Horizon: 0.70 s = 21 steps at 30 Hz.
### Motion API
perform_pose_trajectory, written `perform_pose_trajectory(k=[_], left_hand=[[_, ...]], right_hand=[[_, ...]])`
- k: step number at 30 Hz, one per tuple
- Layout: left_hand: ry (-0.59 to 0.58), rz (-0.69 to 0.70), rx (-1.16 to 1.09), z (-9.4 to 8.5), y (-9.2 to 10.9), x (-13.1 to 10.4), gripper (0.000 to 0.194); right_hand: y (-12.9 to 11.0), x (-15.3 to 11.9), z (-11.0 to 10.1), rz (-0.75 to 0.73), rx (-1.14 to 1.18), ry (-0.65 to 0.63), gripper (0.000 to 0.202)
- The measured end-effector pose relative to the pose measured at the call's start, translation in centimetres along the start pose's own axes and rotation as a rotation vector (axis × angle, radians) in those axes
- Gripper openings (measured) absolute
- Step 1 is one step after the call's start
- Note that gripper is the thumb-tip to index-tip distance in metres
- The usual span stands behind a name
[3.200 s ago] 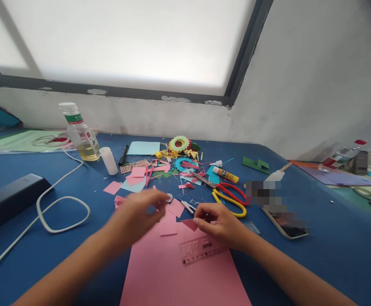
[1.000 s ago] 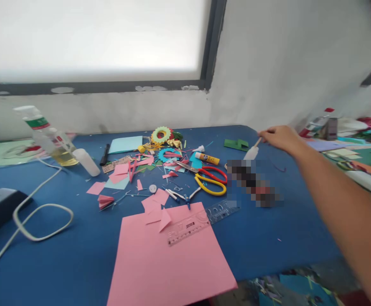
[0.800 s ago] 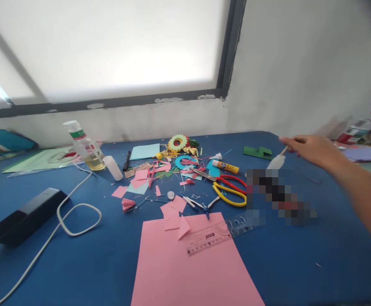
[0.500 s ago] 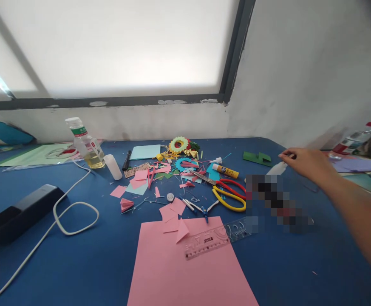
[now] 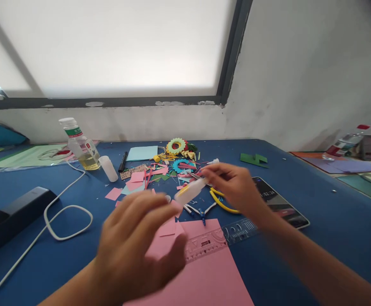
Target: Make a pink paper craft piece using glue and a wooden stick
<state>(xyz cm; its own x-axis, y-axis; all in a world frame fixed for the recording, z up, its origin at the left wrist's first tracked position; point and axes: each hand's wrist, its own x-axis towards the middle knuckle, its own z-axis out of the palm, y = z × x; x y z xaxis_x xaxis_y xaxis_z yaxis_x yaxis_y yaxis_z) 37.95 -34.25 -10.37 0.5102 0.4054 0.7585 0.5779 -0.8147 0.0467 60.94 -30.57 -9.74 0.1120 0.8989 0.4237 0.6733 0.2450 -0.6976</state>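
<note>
My right hand (image 5: 233, 185) pinches the top end of a small translucent white squeeze bottle (image 5: 190, 191), which hangs tilted over the middle of the table. Yellow shows through or on the bottle's side; I cannot tell which. Just left of it, my left hand (image 5: 137, 242) is raised and a little blurred, fingers apart and holding nothing. Beneath both hands lies a pink sheet of paper (image 5: 217, 276), partly covered by my left hand. A clear ruler (image 5: 206, 243) rests across its upper right part. Yellow-handled scissors (image 5: 223, 204) are partly hidden behind my right hand.
Paper scraps (image 5: 137, 176) and a drawing compass (image 5: 202, 214) lie beyond the sheet. On the left stand a bottle of yellowish liquid (image 5: 88, 160) and a white bottle (image 5: 109, 169), near a black box (image 5: 16, 216) and a white cable (image 5: 67, 207). A phone (image 5: 284, 208) lies at right.
My right hand has carried the small bottle leftward from the right side of the table to the middle. My left hand has come into view beside it.
</note>
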Motion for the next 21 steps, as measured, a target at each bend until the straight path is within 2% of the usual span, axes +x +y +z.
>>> perform_pose_trajectory(k=[3, 6, 8, 10, 13, 17, 21], left_hand=[[-0.186, -0.004, 0.106, 2.5, -1.3, 2.6, 0.021], [-0.317, -0.123, 0.016, 4.4, -2.6, 1.9, 0.014], [-0.376, -0.215, -0.113, 5.1, -3.3, 0.9, 0.019], [-0.467, -0.329, -0.23, 5.4, -3.7, 0.1, 0.022], [-0.597, -0.494, -0.415, 5.3, -4.0, 0.0, 0.022], [-0.714, -0.599, -0.658, 5.2, -4.2, 0.5, 0.027], [-0.677, -0.625, -0.736, 5.3, -4.2, 0.4, 0.035]], right_hand=[[-1.2, -1.7, 2.3, -0.013, 0.196, -0.148, 0.031], [-0.4, -2.2, 2.4, 0.077, 0.426, -0.311, 0.025], [0.6, -2.2, 2.2, 0.045, 0.381, -0.415, 0.021], [1.5, -2.3, 2.1, -0.095, 0.234, -0.46, 0.018], [2.1, -2.6, 2.2, -0.296, 0.088, -0.412, 0.018], [2.3, -2.8, 2.0, -0.404, 0.034, -0.335, 0.016], [2.1, -2.4, 1.4, -0.457, -0.004, -0.283, 0.017]])
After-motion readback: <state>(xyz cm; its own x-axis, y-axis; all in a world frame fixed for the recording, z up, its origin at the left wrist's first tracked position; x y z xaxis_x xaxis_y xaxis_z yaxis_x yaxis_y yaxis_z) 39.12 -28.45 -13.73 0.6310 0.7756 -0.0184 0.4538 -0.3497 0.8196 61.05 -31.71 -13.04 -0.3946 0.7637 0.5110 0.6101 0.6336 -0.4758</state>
